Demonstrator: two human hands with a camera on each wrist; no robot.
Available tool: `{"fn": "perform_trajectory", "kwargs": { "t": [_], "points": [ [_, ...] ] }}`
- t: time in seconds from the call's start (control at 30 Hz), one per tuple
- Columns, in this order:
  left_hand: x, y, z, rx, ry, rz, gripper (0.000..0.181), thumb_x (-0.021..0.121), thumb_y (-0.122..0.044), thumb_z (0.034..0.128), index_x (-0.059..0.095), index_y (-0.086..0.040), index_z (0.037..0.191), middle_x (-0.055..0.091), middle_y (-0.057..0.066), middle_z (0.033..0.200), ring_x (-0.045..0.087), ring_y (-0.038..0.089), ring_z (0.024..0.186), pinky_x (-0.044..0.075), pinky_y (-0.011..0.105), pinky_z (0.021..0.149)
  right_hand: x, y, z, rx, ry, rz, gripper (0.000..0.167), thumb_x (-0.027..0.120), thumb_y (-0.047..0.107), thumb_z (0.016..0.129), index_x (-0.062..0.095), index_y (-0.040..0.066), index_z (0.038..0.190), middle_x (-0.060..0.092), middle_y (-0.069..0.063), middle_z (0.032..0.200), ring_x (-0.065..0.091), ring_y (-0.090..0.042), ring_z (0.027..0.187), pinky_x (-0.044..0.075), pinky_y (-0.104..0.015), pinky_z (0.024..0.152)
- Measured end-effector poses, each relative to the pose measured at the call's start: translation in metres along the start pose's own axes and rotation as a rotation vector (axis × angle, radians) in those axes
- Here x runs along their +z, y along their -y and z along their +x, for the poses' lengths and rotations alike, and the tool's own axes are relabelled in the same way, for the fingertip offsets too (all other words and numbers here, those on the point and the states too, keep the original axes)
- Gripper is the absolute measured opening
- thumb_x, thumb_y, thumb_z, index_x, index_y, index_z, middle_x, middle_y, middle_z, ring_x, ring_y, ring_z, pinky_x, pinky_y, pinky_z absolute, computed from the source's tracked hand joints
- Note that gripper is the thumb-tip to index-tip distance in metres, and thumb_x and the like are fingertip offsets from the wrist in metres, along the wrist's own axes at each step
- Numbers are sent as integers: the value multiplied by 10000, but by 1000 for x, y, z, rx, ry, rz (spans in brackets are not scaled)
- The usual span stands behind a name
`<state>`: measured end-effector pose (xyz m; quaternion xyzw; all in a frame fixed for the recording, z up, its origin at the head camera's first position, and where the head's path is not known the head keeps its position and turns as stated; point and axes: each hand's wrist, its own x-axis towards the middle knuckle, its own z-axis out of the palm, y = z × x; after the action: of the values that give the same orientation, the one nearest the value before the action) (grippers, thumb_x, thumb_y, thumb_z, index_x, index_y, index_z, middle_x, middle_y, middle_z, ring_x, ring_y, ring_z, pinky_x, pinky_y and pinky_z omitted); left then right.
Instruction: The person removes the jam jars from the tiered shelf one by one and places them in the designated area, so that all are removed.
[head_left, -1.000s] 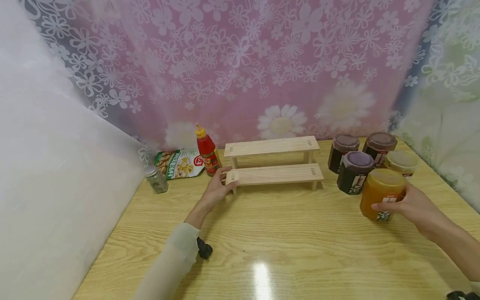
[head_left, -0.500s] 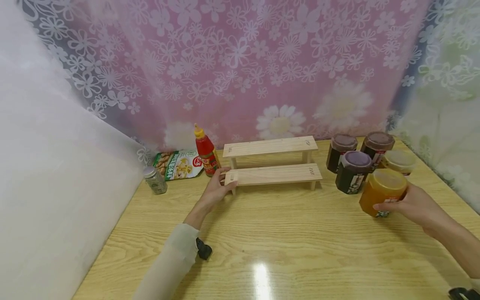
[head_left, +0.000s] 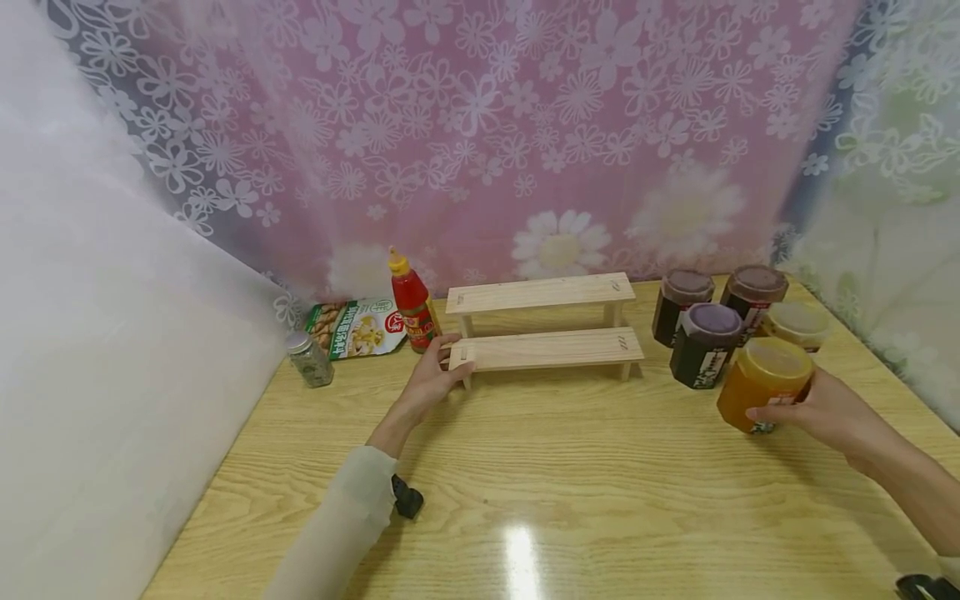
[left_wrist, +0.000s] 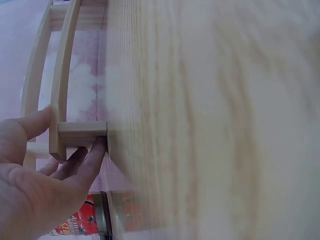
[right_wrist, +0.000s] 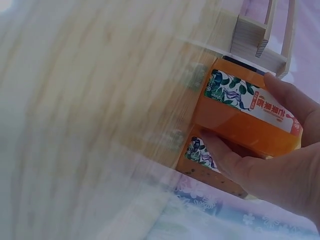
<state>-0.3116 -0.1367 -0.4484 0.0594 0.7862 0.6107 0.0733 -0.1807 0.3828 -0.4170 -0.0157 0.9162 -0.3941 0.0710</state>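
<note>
My left hand (head_left: 429,382) grips the left end of the lower step of a two-step wooden rack (head_left: 555,350). In the left wrist view, the thumb lies on the board (left_wrist: 61,75) and the other fingers reach beneath it to the leg (left_wrist: 82,128). At the right, my right hand (head_left: 836,417) holds an orange jam jar (head_left: 759,392) around its sides, thumb towards me. The jar leans a little; whether its base touches the table, I cannot tell. Its flowered label (right_wrist: 250,97) shows in the right wrist view. Fingers behind the jar are partly hidden.
Behind the orange jar stand several dark jars (head_left: 701,358) and a pale-lidded jar (head_left: 798,325). Left of the rack are a red ketchup bottle (head_left: 412,304), a seasoning packet (head_left: 363,329) and a small spice jar (head_left: 311,362). A flowered curtain (head_left: 480,150) hangs behind the table (head_left: 570,475).
The orange jar has tilted slightly in my right hand, its base shifting a little away from me. My left hand stays in place on the rack.
</note>
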Motion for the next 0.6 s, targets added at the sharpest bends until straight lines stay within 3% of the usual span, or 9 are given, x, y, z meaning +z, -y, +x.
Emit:
{"fn": "perform_trajectory", "kwargs": {
  "t": [0.17,0.33,0.5,0.6],
  "points": [
    [0,0,0,-4,0,-6,681,713,-161,1008,358,-144,1588,506,220,1473,579,358,1251,510,452,991,-2,1,0,-16,11,25,842,718,268,1006,200,-131,1536,451,-338,1402,566,-164,1062,516,-449,844],
    [-3,-3,-5,-11,-8,24,661,692,-173,1022,356,-161,1591,458,223,1522,513,387,1345,464,514,1057,-6,12,-6,33,-6,35,927,673,364,1031,118,-171,1545,364,-410,1430,487,-500,1191,499,-588,881],
    [-12,-16,-18,-45,-2,157,677,664,-224,1035,315,-170,1613,395,234,1576,447,427,1409,433,570,1090,-10,26,-14,17,-130,38,925,620,392,1058,87,-157,1577,207,-470,1533,270,-675,1330,345,-764,972],
    [-22,-30,-28,-1,-26,306,638,650,-262,1037,350,-146,1588,432,230,1568,465,434,1404,452,584,1068,-11,34,-16,-53,-244,11,858,601,379,1069,128,-84,1614,186,-432,1593,210,-684,1386,251,-803,1016]
  ]
}}
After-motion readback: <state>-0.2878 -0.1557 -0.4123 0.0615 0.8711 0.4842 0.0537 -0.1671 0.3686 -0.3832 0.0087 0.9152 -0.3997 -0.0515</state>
